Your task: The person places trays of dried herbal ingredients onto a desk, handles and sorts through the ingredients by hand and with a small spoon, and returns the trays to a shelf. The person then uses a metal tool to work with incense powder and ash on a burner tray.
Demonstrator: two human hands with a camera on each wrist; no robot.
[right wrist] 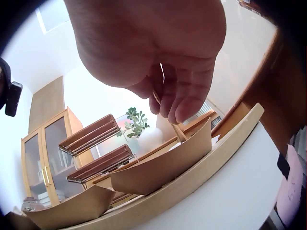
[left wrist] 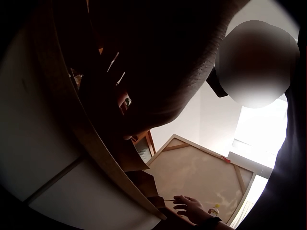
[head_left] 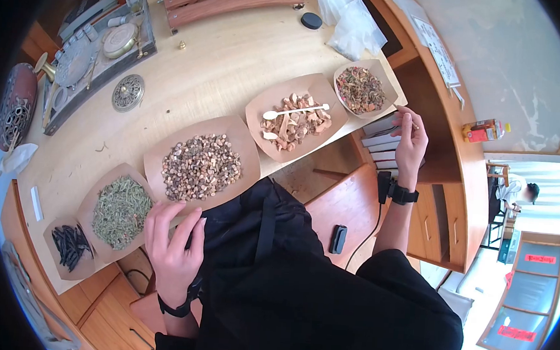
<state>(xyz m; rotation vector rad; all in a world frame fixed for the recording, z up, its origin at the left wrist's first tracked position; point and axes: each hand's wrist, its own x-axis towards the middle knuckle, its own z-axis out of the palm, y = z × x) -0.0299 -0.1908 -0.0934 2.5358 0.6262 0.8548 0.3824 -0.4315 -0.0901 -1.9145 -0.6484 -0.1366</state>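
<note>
My right hand [head_left: 410, 141] pinches a thin wooden stick [right wrist: 180, 133] at the right end of the table. The stick's lower end is at the rim of a paper tray [head_left: 384, 67] of mixed reddish and green dried flakes [head_left: 361, 90]. My left hand [head_left: 176, 249] has its fingers loosely bent at the front edge of a tray [head_left: 251, 149] of small brown dried pieces [head_left: 202, 168]. Left of it lies a tray of green dried herb [head_left: 122, 211]. Another tray holds orange-brown chips [head_left: 289, 134] with a pale wooden spoon [head_left: 297, 111] across them.
Black dried pods [head_left: 69, 247] fill a small tray at the far left. Behind stand a grey tray of metal ware [head_left: 101, 55], a round pierced metal lid [head_left: 128, 93] and a wooden rack [head_left: 220, 4]. Plastic bags [head_left: 359, 29] lie at the back right. A black device [head_left: 338, 239] is on the seat.
</note>
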